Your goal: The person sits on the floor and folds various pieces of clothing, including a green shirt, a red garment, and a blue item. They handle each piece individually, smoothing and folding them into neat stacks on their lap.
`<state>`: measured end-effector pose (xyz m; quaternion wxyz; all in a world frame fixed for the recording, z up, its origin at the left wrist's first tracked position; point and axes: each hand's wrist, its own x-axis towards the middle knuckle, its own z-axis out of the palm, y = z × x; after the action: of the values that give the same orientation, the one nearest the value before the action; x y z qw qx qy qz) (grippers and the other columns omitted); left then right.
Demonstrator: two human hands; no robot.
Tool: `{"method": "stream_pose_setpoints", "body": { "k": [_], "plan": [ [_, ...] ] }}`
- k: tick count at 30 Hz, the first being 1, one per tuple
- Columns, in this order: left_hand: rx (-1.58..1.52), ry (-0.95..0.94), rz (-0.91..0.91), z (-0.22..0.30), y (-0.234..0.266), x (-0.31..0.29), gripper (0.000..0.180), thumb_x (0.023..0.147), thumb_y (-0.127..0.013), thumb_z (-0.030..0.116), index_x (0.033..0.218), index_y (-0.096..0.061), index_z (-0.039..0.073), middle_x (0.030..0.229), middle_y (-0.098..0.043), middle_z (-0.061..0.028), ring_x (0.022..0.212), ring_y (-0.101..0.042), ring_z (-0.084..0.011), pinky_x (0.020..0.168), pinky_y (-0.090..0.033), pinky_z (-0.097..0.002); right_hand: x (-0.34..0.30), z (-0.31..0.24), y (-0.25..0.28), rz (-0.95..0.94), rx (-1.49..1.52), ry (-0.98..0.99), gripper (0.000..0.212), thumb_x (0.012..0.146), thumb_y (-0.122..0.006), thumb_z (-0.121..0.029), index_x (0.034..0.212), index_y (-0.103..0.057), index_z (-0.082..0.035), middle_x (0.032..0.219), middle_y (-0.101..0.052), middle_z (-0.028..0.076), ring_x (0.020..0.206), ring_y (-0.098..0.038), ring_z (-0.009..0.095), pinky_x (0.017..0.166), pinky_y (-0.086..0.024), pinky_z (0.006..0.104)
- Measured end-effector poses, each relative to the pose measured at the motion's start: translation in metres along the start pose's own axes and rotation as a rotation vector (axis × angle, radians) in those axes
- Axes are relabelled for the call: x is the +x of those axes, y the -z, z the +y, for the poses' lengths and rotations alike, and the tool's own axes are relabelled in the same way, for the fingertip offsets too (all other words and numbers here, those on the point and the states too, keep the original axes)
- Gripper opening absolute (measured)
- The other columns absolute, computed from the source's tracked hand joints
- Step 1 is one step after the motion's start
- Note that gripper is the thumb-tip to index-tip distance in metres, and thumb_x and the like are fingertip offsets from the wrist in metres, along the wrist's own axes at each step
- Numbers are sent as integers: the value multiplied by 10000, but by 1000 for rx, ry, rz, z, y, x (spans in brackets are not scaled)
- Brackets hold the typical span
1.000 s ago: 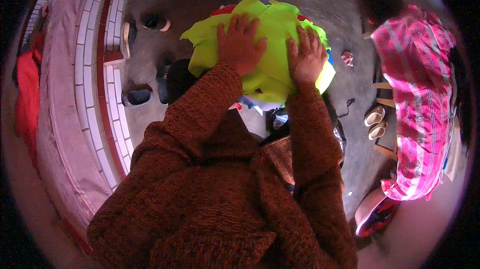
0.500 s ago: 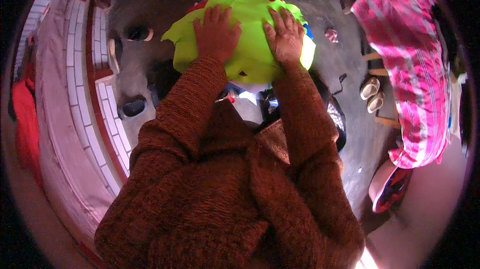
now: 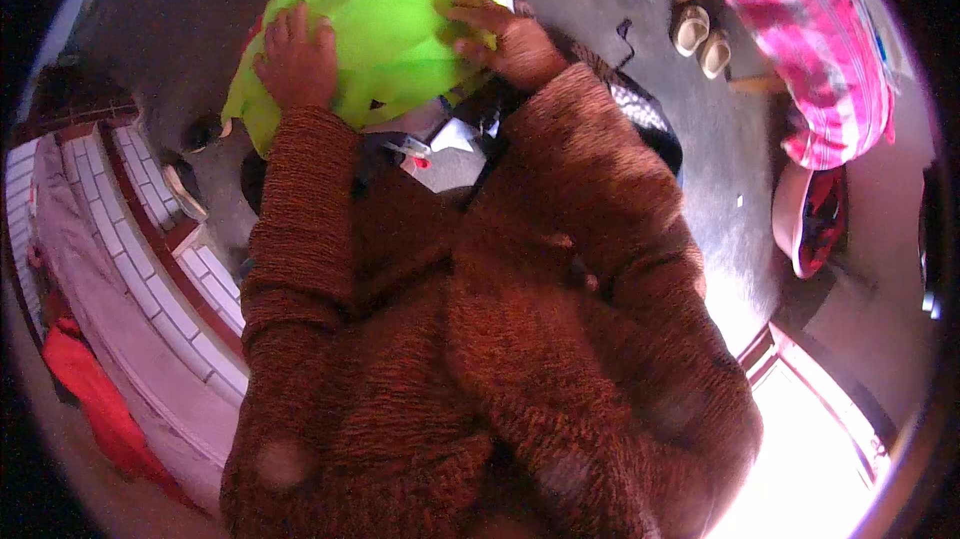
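A bright yellow-green cloth [image 3: 385, 24] lies spread in front of me over a bundle, with bits of blue and red showing at its edges. My left hand [image 3: 300, 61] rests flat on its left part, fingers spread. At the cloth's right side is my right hand [image 3: 515, 44], turned sideways; its fingers reach left over the cloth and the thumb stands apart. I see nothing gripped in either hand. Below the cloth's near edge, between my forearms, are a white piece [image 3: 455, 135] and a small item with a red part [image 3: 415, 161]. What lies under the cloth is hidden.
Pink plaid fabric [image 3: 800, 49] drapes over something with wooden legs on the right. Near it are pale shoes [image 3: 702, 43] and a pink basin [image 3: 795, 219]. A white-tiled ledge [image 3: 150, 269] and red cloth [image 3: 100, 389] are left. Bright light enters at lower right.
The view has shifted, so the cloth now sits higher and further left. My right hand has turned from lying flat to sideways at the cloth's right side; my left stays flat.
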<state>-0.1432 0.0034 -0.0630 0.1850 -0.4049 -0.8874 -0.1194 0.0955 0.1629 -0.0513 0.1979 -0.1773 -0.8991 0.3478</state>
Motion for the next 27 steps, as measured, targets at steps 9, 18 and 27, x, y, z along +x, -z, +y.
{"method": "stream_pose_setpoints", "body": {
  "k": [9, 18, 27],
  "plan": [
    [-35, -46, 40, -9, -7, 0, 459, 860, -432, 438, 1249, -476, 198, 1303, -469, -55, 1208, -422, -237, 919, -326, -534, -164, 86, 103, 377, 402, -738, 280, 874, -569, -164, 1119, -588, -30, 927, -642, 65, 795, -604, 128, 716, -468, 248],
    [-43, -51, -26, -5, -2, 4, 453, 881, -379, 402, 1256, -466, 164, 1305, -459, -72, 1212, -412, -246, 931, -335, -481, -297, 164, 51, -477, -600, -1068, 323, 855, -454, -256, 1099, -583, -89, 1009, -641, 76, 898, -625, 236, 694, -511, 346],
    [-107, -80, -81, -2, -1, 9, 488, 886, -340, 403, 1272, -455, 128, 1313, -445, -118, 1221, -396, -297, 979, -307, -464, -361, 232, -58, 290, 182, -787, 771, 806, -611, -327, 1406, -183, -101, 1239, -499, 184, 1121, -502, 332, 918, -413, 384]
  ]
}}
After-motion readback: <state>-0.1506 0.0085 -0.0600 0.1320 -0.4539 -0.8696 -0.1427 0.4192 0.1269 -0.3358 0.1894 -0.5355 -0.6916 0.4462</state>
